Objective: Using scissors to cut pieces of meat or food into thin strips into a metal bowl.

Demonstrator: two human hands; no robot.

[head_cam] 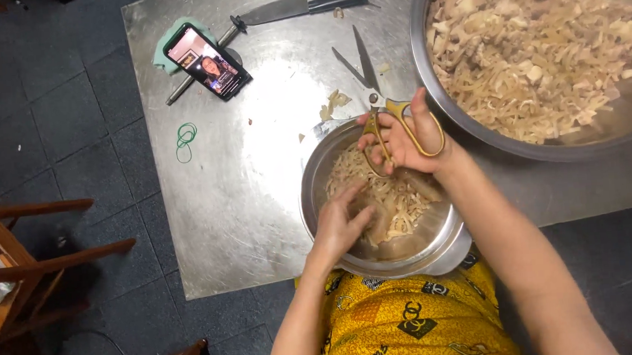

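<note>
Two steel bowls sit on a metal table [224, 227]: a large bowl [474, 127] far right, heaped with pale strips, and a small bowl [314, 214] at the near edge. The left hand [337, 224] pinches strips inside it. The right hand [409, 139] grips one pair of open scissors [372, 86]. Far left lie one phone [206, 62], one knife [298, 7], and green rubber bands [185, 140].

Gold-handled scissors [385, 107] point up-left, blades open, at frame centre; below them, a steel bowl [318, 214] holds pale cut strips [398, 198].
</note>
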